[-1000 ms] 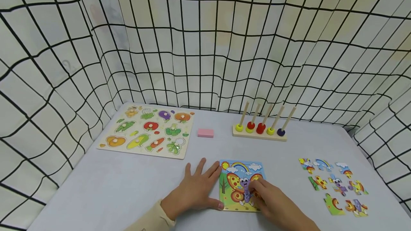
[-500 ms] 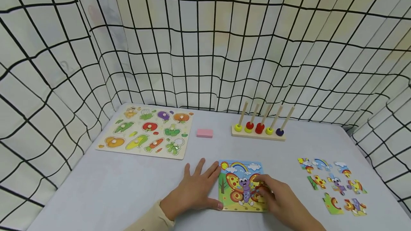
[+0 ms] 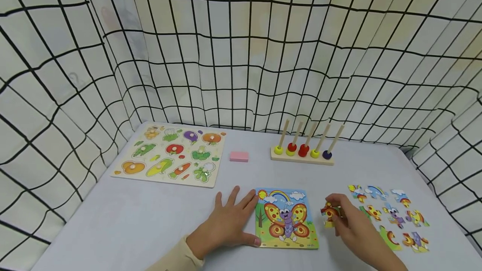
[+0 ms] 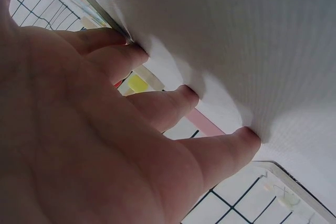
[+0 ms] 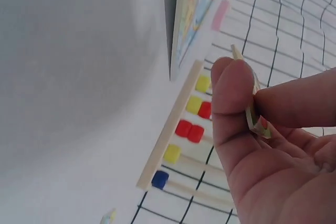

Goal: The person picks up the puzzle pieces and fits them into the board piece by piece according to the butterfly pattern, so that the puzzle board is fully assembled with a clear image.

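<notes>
A square butterfly puzzle board (image 3: 287, 218) lies flat at the front of the table, its whole picture in view. Spread beside its left edge, my left hand (image 3: 227, 223) has straight fingers, with fingertips and thumb touching the board's edge. To the right of the board, my right hand (image 3: 354, 225) pinches a red and yellow puzzle piece (image 3: 330, 214) between thumb and fingers, above the table. In the right wrist view that puzzle piece (image 5: 253, 111) appears nearly edge-on. Further right, several loose puzzle pieces (image 3: 395, 216) lie in rows, partly behind my right hand.
A vegetable peg puzzle (image 3: 171, 154) lies at the back left, near a pink block (image 3: 239, 157). At the back stands a wooden peg stand (image 3: 302, 158) with coloured beads. Black netting (image 3: 241, 60) hangs against a white wall around the table.
My right hand has moved off the board to the right, carrying the puzzle piece with it. The board's right side has come into view. My left hand stays in place.
</notes>
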`<state>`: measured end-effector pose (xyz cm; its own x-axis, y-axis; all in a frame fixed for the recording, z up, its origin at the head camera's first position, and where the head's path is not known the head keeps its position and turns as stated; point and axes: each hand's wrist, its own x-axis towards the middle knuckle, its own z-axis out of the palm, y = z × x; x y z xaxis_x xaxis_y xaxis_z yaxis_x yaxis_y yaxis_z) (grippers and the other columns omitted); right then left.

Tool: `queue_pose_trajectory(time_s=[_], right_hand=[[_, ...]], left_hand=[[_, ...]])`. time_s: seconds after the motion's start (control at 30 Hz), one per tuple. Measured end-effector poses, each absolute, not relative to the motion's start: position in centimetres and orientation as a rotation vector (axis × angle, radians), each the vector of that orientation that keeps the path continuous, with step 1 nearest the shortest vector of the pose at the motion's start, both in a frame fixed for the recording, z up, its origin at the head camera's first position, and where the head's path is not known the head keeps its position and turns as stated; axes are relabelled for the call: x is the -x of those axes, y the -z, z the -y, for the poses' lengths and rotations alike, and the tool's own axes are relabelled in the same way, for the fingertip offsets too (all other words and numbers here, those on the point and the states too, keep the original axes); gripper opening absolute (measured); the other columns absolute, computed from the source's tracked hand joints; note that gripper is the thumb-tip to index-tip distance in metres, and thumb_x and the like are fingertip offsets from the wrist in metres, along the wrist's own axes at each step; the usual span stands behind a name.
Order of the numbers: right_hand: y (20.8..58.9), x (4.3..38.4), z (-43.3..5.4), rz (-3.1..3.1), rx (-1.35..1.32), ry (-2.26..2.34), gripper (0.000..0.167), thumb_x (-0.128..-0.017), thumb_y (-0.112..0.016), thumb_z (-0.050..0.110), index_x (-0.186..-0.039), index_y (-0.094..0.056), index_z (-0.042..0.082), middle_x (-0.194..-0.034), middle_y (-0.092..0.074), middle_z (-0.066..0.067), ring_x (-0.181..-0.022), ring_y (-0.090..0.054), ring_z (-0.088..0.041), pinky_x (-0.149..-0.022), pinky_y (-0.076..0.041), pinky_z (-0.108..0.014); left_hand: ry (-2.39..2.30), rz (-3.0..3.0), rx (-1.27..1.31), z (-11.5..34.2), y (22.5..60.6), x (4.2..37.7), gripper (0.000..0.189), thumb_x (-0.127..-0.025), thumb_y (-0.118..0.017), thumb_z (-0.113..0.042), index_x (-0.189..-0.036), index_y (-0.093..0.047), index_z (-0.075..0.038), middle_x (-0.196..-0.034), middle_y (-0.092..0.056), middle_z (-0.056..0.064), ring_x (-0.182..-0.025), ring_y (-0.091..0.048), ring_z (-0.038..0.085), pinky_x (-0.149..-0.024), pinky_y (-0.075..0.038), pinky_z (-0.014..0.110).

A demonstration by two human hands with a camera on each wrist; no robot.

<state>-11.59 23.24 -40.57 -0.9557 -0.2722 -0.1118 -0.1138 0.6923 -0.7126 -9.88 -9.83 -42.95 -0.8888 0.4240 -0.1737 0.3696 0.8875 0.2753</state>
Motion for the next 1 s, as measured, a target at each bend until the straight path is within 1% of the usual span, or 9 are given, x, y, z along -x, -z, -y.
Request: queue_pose_trajectory(time_s=[0.2,0.4,0.47,0.6,0.67,0.7,0.83,0.9,1.0], right_hand=[[40.3,11.5,-26.1,-2.754,0.272,1.203,0.037,-0.104,-0.058,-0.009,-0.139,-0.049,0.001,-0.122,-0.065,-0.014,-0.073,-0.062,-0.018,-0.060,-0.053,-0.030],[40.5,11.2,-29.4,-2.924,0.373,1.202,0.037,-0.101,-0.060,-0.013,-0.134,-0.053,0.001,-0.118,-0.066,-0.015,-0.070,-0.062,-0.016,-0.057,-0.051,-0.029],[40.5,11.1,-30.3,-2.972,0.367,1.184,0.036,-0.101,-0.061,-0.012,-0.133,-0.055,0.003,-0.117,-0.067,-0.015,-0.071,-0.064,-0.014,-0.058,-0.052,-0.029],[40.3,11.0,-32.2,-2.981,0.274,1.129,0.033,-0.106,-0.061,-0.004,-0.136,-0.053,0.007,-0.121,-0.067,-0.017,-0.079,-0.066,-0.008,-0.060,-0.053,-0.029],[40.2,11.1,-32.9,-2.981,0.230,1.103,0.032,-0.108,-0.061,0.001,-0.137,-0.052,0.006,-0.126,-0.066,-0.020,-0.083,-0.066,-0.004,-0.061,-0.054,-0.030],[40.1,11.2,-33.3,-2.979,0.206,1.086,0.032,-0.109,-0.060,0.003,-0.139,-0.051,0.006,-0.129,-0.064,-0.022,-0.085,-0.065,0.000,-0.062,-0.055,-0.029],[40.1,11.5,-34.5,-2.985,0.116,1.041,0.041,-0.109,-0.061,0.005,-0.146,-0.044,-0.001,-0.138,-0.056,-0.029,-0.090,-0.056,0.015,-0.065,-0.057,-0.027],[40.2,11.7,-35.1,-3.003,0.082,1.017,0.047,-0.108,-0.062,0.003,-0.149,-0.041,-0.003,-0.137,-0.054,-0.031,-0.091,-0.052,0.017,-0.066,-0.058,-0.025],[40.5,11.9,-35.9,-3.040,0.067,1.013,0.053,-0.105,-0.064,-0.001,-0.151,-0.039,-0.006,-0.132,-0.055,-0.033,-0.086,-0.054,0.014,-0.064,-0.057,-0.024]], left_hand=[[-0.360,-2.819,-0.603,9.8,42.9,9.8,0.112,-0.080,-0.083,-0.071,-0.166,-0.040,-0.012,-0.174,-0.033,0.005,-0.157,-0.024,0.050,-0.111,-0.022,0.085],[-0.361,-2.817,-0.607,9.8,42.9,9.8,0.113,-0.081,-0.082,-0.071,-0.167,-0.039,-0.012,-0.174,-0.033,0.005,-0.157,-0.024,0.050,-0.111,-0.021,0.085],[-0.354,-2.820,-0.604,9.8,42.9,9.9,0.113,-0.081,-0.082,-0.072,-0.167,-0.039,-0.013,-0.174,-0.033,0.005,-0.157,-0.024,0.049,-0.111,-0.022,0.084],[-0.357,-2.821,-0.599,9.9,43.1,9.9,0.113,-0.081,-0.082,-0.072,-0.167,-0.039,-0.013,-0.174,-0.033,0.005,-0.157,-0.024,0.049,-0.112,-0.022,0.084],[-0.358,-2.822,-0.597,9.9,43.2,9.9,0.112,-0.081,-0.082,-0.072,-0.167,-0.040,-0.013,-0.174,-0.033,0.005,-0.157,-0.024,0.049,-0.112,-0.022,0.084],[-0.360,-2.820,-0.596,9.9,43.2,9.9,0.113,-0.080,-0.082,-0.072,-0.167,-0.040,-0.013,-0.174,-0.033,0.005,-0.157,-0.024,0.049,-0.112,-0.021,0.084],[-0.356,-2.819,-0.598,9.9,43.2,9.9,0.112,-0.081,-0.082,-0.072,-0.167,-0.040,-0.014,-0.174,-0.033,0.005,-0.157,-0.024,0.049,-0.112,-0.021,0.084],[-0.357,-2.817,-0.596,9.9,43.1,9.9,0.112,-0.081,-0.082,-0.072,-0.167,-0.039,-0.013,-0.174,-0.032,0.004,-0.157,-0.023,0.049,-0.112,-0.021,0.084],[-0.359,-2.817,-0.593,9.9,43.1,9.8,0.112,-0.081,-0.082,-0.071,-0.167,-0.039,-0.013,-0.174,-0.032,0.005,-0.157,-0.024,0.049,-0.112,-0.021,0.084]])
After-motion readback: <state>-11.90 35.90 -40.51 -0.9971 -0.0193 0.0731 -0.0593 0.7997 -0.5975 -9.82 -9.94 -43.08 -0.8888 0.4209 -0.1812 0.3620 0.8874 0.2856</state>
